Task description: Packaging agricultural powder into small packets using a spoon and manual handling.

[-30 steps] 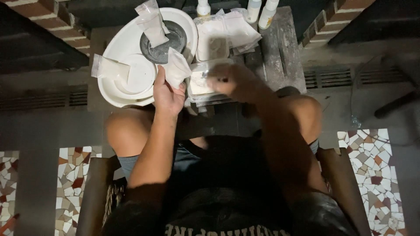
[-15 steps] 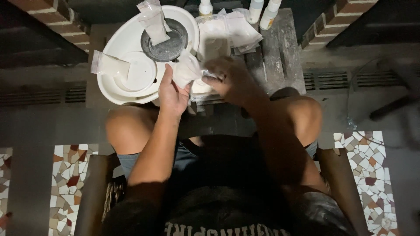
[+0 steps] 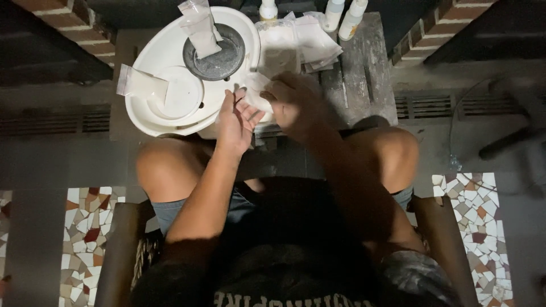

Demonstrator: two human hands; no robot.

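From my seat behind the head camera, I read my left hand (image 3: 238, 116) as open, palm turned up and fingers spread loosely, with nothing clamped in it. My right hand (image 3: 293, 102) is curled, its fingertips pinching a small clear plastic bag (image 3: 254, 94) that sits just ahead of both hands. The bag lies directly between the two sets of fingers, touching the right ones and just beside the left fingertips, so the right hand is the nearer one. I cannot tell its long axis for certain; it seems to run away from me towards the far edge of the bench.

Moving outward, the bag hangs over the near right rim of a white round tray (image 3: 149, 111), which rests on the left end of a weathered wooden bench (image 3: 372, 68). Inside the tray sits a dark round dish (image 3: 219, 59) with a grey powdery film, and a filled bag (image 3: 199, 28) leans across its far side. Another flat packet (image 3: 139, 82) lies on the tray's left part.

On the bench's middle, a loose pile of similar clear bags (image 3: 310, 40) lies flat. Three white bottles (image 3: 344, 14) stand along the far edge.
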